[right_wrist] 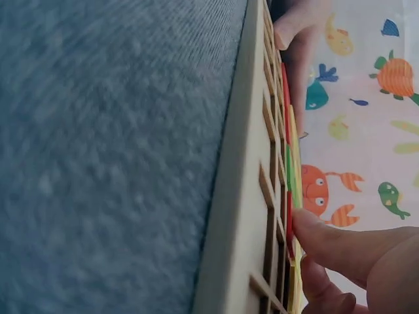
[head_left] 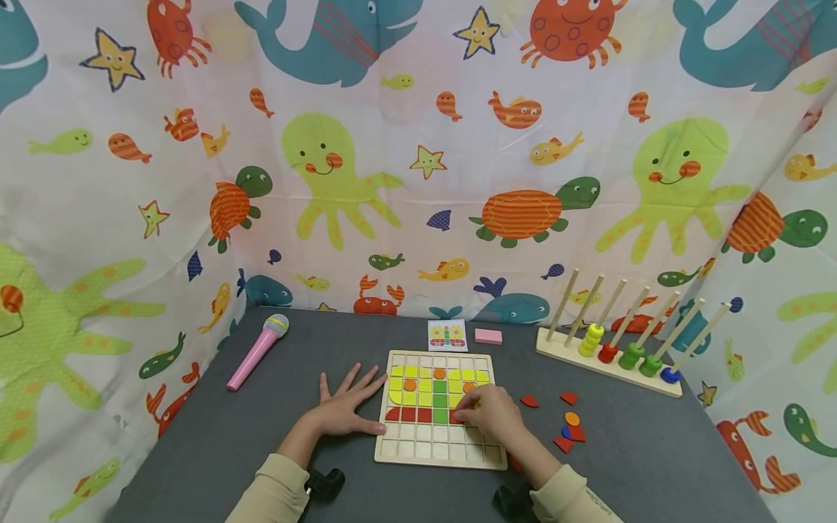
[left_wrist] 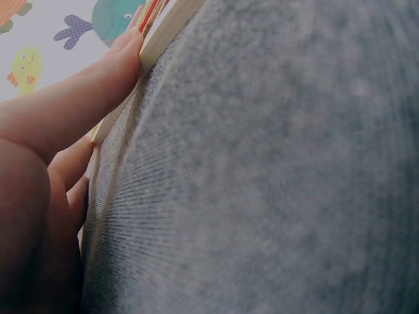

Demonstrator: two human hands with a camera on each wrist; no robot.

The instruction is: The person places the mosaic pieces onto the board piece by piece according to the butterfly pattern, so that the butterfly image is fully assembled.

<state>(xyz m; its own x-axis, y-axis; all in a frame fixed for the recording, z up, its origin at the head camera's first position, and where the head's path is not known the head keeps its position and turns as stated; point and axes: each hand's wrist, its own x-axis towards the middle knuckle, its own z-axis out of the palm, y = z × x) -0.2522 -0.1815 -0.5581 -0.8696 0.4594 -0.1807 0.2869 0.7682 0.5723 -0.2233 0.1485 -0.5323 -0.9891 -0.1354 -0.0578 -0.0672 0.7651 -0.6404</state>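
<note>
A wooden grid board (head_left: 431, 462) lies on the dark table, its upper rows filled with yellow, orange, green and red tiles. My left hand (head_left: 341, 411) is spread flat beside it, with the thumb touching the board's left edge. On the right, my other hand (head_left: 493, 415) pinches a red tile (right_wrist: 289, 226) at the board, just right of the green column (head_left: 440, 399). Part of that tile and the cells below it are hidden by the fingers. Behind the board stands a small pattern card (head_left: 447, 335) with a butterfly picture.
Loose red pieces (head_left: 569, 399), an orange disc (head_left: 572, 419) and a blue piece lie right of the board. Behind are a pink block (head_left: 488, 336) and a peg stand (head_left: 608, 363) with coloured rings. A pink toy microphone (head_left: 258, 352) lies left. A sea-animal curtain (head_left: 392, 160) surrounds the table.
</note>
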